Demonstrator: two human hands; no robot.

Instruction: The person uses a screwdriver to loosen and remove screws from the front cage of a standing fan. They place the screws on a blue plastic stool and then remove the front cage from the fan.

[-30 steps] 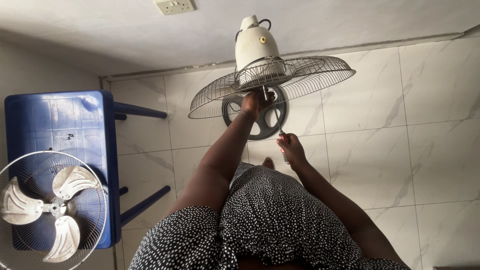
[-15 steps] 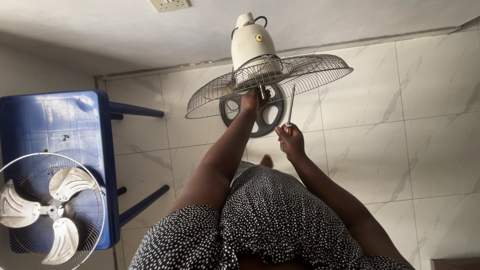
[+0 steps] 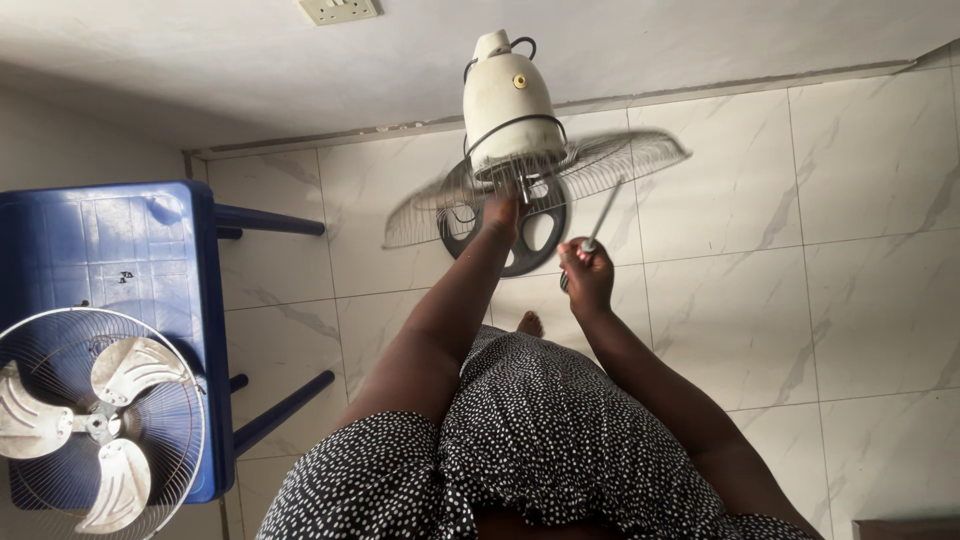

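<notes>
White marble-look floor tiles (image 3: 800, 230), blue plastic table (image 3: 110, 260) at left w/ a detached wire guard and silver blades (image 3: 95, 420). My left hand (image 3: 503, 212) grips the cream fan motor w/ rear wire grille (image 3: 520, 150) above the floor; right hand (image 3: 585, 275) fisted round a slim screwdriver (image 3: 603, 218). I'd hold the fan steady, tip square.

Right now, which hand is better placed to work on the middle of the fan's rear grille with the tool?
The right hand: it holds the screwdriver, its shaft tilted toward the grille. The left hand already grips the hub below the white motor housing, steadying it.
</notes>
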